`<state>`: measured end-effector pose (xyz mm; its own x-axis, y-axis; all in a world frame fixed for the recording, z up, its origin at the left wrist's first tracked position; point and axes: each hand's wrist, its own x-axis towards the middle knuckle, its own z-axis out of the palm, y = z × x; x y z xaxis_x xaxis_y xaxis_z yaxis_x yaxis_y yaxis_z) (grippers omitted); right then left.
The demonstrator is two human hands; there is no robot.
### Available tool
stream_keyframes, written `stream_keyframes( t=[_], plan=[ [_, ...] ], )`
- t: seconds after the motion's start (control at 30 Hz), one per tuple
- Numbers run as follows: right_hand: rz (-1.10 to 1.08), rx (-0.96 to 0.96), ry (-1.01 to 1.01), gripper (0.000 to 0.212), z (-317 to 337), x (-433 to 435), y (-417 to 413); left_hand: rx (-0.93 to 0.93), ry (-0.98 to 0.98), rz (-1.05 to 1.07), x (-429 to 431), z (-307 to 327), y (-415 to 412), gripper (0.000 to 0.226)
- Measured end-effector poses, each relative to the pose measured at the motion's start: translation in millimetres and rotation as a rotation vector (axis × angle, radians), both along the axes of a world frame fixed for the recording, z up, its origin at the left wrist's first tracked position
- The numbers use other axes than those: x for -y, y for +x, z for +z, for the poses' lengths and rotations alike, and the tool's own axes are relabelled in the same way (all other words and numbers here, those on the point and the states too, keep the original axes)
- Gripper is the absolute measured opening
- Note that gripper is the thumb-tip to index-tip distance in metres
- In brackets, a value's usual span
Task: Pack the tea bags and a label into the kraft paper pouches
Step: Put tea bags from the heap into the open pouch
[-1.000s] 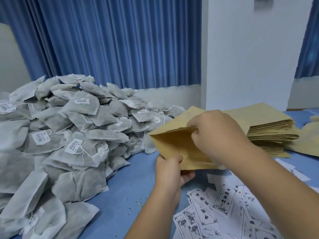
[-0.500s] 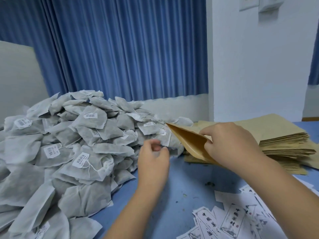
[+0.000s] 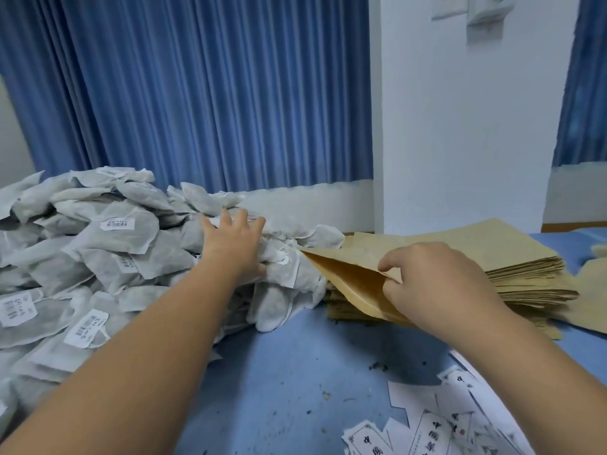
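Reaching farther than half a second ago: left hand (image 3: 235, 244) now spread flat, fingers splayed, pressing on the tea bag pile (image 3: 98, 257), gripping nothing. Right hand (image 3: 433, 284) pinching the upper lip of an open kraft pouch (image 3: 348, 284), keeping its mouth gaping toward the pile, just above the pouch stack (image 3: 512, 257). Lying loose on the blue table (image 3: 289, 372) near the right forearm: printed labels (image 3: 430, 435).

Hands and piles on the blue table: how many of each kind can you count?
Hands: 2, the left hand and the right hand
Pile of tea bags: 1
Stack of paper pouches: 1
Open pouch being held: 1
Scatter of labels: 1
Total: 6
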<state>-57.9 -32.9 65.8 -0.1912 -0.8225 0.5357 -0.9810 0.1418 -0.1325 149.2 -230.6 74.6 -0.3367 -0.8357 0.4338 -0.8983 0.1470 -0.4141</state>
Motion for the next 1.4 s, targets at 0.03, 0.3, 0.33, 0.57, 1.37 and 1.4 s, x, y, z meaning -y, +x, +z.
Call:
stream_keyframes(
  t=[0.03,0.3,0.33,0.57,1.37,1.4],
  plan=[
    [0.003,0.001,-0.001,0.023,-1,1,0,-0.044,0.015,0.014,4,0,-1,0.08],
    [0.02,-0.007,0.001,0.024,-6,5,-4,-0.015,0.089,0.193,25,1,-11,0.069],
    [0.022,-0.007,0.004,0.024,-6,5,-5,-0.024,0.092,0.205,27,-1,-10,0.067],
    [0.019,0.005,-0.021,0.022,-4,5,-6,-0.112,-0.108,-0.016,26,-12,2,0.044],
    [0.049,0.309,0.041,0.016,7,-3,-6,-0.555,-0.165,-0.912,-166,-28,-20,0.061],
    [0.052,0.321,0.042,0.024,8,-4,-7,-0.506,-0.143,-0.935,-165,-26,-19,0.062]
  ],
)
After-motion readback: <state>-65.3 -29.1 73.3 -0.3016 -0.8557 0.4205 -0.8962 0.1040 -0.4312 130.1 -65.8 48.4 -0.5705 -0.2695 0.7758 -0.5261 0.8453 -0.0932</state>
